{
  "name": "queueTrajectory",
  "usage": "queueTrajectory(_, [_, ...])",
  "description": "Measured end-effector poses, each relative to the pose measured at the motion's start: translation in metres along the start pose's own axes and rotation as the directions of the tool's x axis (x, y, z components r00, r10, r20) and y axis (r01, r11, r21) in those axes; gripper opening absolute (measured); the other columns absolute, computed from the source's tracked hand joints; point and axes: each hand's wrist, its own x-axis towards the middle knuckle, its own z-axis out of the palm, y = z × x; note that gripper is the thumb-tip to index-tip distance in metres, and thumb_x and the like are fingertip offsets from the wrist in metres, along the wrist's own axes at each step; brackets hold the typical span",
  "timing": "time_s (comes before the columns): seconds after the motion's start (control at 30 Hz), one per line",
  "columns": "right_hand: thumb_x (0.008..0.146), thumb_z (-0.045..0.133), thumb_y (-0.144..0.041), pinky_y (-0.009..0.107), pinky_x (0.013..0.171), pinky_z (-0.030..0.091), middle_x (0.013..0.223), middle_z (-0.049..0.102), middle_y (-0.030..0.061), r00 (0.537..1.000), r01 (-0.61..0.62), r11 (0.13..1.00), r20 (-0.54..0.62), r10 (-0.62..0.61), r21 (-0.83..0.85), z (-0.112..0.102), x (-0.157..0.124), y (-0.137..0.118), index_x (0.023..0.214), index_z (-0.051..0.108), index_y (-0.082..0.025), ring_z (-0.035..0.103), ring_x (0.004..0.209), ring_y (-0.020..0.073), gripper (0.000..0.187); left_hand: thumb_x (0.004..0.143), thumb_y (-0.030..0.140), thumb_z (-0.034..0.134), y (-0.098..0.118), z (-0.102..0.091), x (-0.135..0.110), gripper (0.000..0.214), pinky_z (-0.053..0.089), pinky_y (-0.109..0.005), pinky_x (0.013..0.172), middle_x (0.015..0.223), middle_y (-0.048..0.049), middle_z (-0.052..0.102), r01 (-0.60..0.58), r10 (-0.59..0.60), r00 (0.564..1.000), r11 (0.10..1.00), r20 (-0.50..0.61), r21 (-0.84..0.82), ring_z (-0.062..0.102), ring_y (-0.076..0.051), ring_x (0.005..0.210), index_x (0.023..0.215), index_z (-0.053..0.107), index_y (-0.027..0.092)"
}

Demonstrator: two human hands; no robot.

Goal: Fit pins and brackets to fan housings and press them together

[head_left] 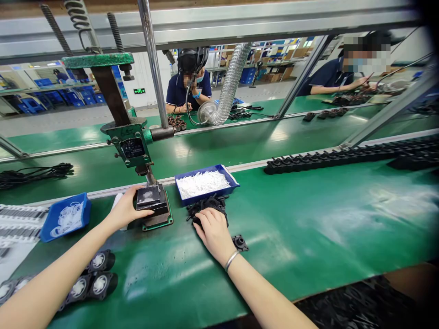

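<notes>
My left hand (125,211) spans a black block (149,197) under the ram of a green hand press (132,146), with its thumb and fingers on either side. The block sits on the press's base plate (161,220). My right hand (213,230) reaches into a small heap of black plastic parts (214,202), fingers curled down on one; its fingertips are partly hidden. One loose black part (240,243) lies beside my right wrist. Behind the heap stands a blue tray (206,197) full of thin white pieces.
Left of the press are a blue bin (85,214) with white rings and black parts with white fan-like centres (99,283). A long row of black parts (308,162) lines the back right. Two people (188,87) sit across the bench, beyond a metal frame.
</notes>
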Motion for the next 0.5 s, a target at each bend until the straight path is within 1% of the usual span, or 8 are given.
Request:
queueTrajectory(0.27, [0.094,0.060,-0.022,0.039,0.095,0.038,0.102,0.066,0.0076,0.999,0.034,0.999,-0.023,-0.034,0.016,0.005,-0.002,0.003,0.107,0.062,-0.015,0.054,0.104,0.0239,0.014,0.067,0.054,0.081,-0.007,0.001,-0.001,0.079,0.048,-0.051,0.101,0.126,-0.0144,0.061,-0.034,0.034,0.999,0.999,-0.008,-0.003,0.060,-0.035,0.118,0.129,0.046,0.018])
queueTrajectory(0.37, [0.096,0.058,-0.022,0.039,0.094,0.037,0.100,0.066,0.0070,0.998,0.055,0.998,-0.033,-0.054,0.032,0.006,-0.002,0.003,0.105,0.062,-0.016,0.054,0.102,0.0231,0.012,0.067,0.054,0.081,-0.001,-0.001,-0.001,0.082,0.045,-0.052,0.105,0.131,-0.0164,0.057,-0.090,0.091,0.994,0.996,-0.061,0.007,0.056,-0.036,0.123,0.130,0.045,0.017])
queueTrajectory(0.43, [0.097,0.056,-0.021,0.039,0.093,0.036,0.098,0.065,0.0062,0.996,0.087,0.995,-0.035,-0.085,0.050,0.006,-0.002,0.003,0.104,0.062,-0.017,0.054,0.101,0.0223,0.010,0.074,0.053,0.076,0.007,-0.003,0.000,0.074,0.042,-0.052,0.108,0.134,-0.0162,0.054,-0.142,0.142,0.984,0.990,-0.105,0.015,0.052,-0.034,0.127,0.132,0.046,0.017])
queueTrajectory(0.5, [0.097,0.055,-0.020,0.038,0.093,0.036,0.096,0.065,0.0053,0.991,0.135,0.988,-0.032,-0.133,0.069,0.006,-0.003,0.002,0.103,0.062,-0.017,0.054,0.100,0.0217,0.010,0.083,0.050,0.069,0.016,-0.005,0.002,0.057,0.043,-0.049,0.107,0.130,-0.0132,0.058,-0.184,0.183,0.977,0.983,-0.108,0.001,0.055,-0.031,0.124,0.127,0.051,0.019])
